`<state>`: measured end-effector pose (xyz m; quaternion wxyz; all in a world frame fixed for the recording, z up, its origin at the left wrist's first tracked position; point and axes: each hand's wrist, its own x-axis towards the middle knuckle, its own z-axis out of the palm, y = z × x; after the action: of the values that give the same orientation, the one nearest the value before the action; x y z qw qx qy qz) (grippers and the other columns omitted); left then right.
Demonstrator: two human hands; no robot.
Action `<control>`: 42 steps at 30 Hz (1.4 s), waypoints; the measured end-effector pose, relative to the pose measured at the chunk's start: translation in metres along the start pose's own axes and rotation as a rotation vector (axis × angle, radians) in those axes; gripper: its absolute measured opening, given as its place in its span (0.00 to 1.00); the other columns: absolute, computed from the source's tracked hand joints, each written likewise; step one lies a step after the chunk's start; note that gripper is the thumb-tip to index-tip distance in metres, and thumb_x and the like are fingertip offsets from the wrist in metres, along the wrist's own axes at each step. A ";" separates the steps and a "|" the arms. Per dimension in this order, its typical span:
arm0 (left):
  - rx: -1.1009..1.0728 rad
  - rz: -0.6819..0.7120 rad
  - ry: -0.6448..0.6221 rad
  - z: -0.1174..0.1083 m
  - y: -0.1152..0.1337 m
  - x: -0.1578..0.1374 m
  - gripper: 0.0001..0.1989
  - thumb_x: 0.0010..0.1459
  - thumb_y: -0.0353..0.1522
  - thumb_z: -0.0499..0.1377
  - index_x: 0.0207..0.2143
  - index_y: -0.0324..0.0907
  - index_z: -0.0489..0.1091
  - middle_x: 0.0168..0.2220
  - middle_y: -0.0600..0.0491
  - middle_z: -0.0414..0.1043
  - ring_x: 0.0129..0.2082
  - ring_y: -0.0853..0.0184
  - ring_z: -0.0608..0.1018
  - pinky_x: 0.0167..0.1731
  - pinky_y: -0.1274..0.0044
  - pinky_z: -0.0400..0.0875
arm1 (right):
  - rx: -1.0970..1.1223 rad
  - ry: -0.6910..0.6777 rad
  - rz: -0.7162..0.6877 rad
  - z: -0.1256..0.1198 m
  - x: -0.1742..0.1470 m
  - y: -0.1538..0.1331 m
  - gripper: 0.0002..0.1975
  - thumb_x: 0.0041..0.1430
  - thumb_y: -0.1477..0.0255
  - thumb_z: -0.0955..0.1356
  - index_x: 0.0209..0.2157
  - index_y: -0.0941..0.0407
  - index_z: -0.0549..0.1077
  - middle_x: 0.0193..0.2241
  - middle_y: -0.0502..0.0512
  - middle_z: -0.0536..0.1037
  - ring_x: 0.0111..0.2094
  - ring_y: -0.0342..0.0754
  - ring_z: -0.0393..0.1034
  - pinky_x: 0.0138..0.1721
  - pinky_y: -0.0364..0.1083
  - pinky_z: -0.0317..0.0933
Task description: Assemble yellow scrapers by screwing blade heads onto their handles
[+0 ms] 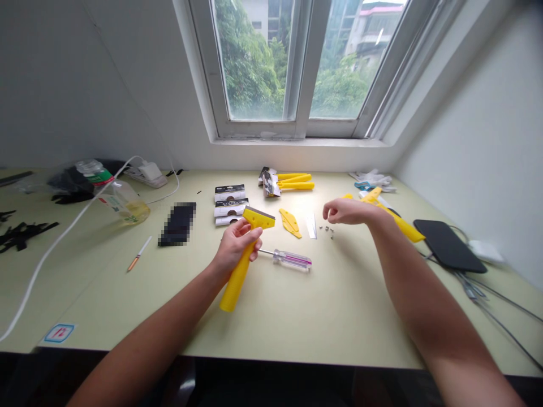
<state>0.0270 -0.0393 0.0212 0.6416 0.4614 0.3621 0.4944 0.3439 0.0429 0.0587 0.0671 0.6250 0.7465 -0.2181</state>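
Observation:
My left hand (237,243) is wrapped round the handle of a yellow scraper (236,282), its wide head tilted up and away from me. Beneath that hand lies a screwdriver (292,259) with a clear and purple handle. My right hand (345,211) hovers over the table with its fingers curled together; whatever they pinch, if anything, is hidden. Several small screws (327,229) lie just below it. To the left of them are a thin metal blade (311,225) and a loose yellow plastic cover plate (290,223).
Packaged yellow scrapers (292,181) and boxed packs (230,206) stand toward the window. More yellow scrapers (403,223) lie beyond my right forearm, near a black power bank (449,245) and cables. On the left are a bottle (123,200), a pixelated black object (178,224) and an orange-handled pen-like tool (139,254).

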 end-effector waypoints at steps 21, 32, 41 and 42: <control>-0.083 -0.090 -0.093 -0.003 -0.008 0.001 0.21 0.53 0.38 0.65 0.47 0.40 0.66 0.25 0.59 0.65 0.16 0.80 0.65 0.13 0.88 0.59 | 0.361 0.342 -0.618 0.033 -0.014 -0.100 0.09 0.58 0.71 0.66 0.36 0.55 0.79 0.30 0.52 0.79 0.29 0.43 0.70 0.33 0.42 0.61; -0.071 -0.068 -0.083 -0.001 -0.004 -0.001 0.19 0.54 0.38 0.65 0.45 0.39 0.65 0.25 0.59 0.65 0.16 0.81 0.66 0.14 0.88 0.60 | 0.297 0.434 -0.717 0.039 -0.019 -0.115 0.06 0.58 0.74 0.66 0.34 0.55 0.76 0.29 0.52 0.78 0.29 0.43 0.70 0.34 0.43 0.61; -0.063 -0.040 -0.097 -0.003 -0.006 -0.002 0.19 0.54 0.37 0.65 0.45 0.39 0.66 0.26 0.58 0.65 0.17 0.80 0.66 0.14 0.88 0.59 | 0.567 0.425 -0.638 0.045 -0.011 -0.118 0.04 0.54 0.72 0.70 0.30 0.57 0.78 0.27 0.51 0.71 0.29 0.43 0.64 0.32 0.43 0.59; -0.060 -0.038 -0.096 -0.003 -0.006 -0.002 0.19 0.54 0.36 0.65 0.45 0.39 0.66 0.26 0.58 0.65 0.17 0.79 0.66 0.14 0.87 0.60 | 0.587 0.415 -0.633 0.045 -0.011 -0.118 0.04 0.54 0.72 0.70 0.30 0.57 0.78 0.26 0.51 0.71 0.29 0.43 0.63 0.32 0.43 0.59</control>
<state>0.0260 -0.0410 0.0147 0.6809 0.4582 0.3249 0.4700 0.2247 0.0001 0.0505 -0.3322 0.3900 0.8047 -0.3000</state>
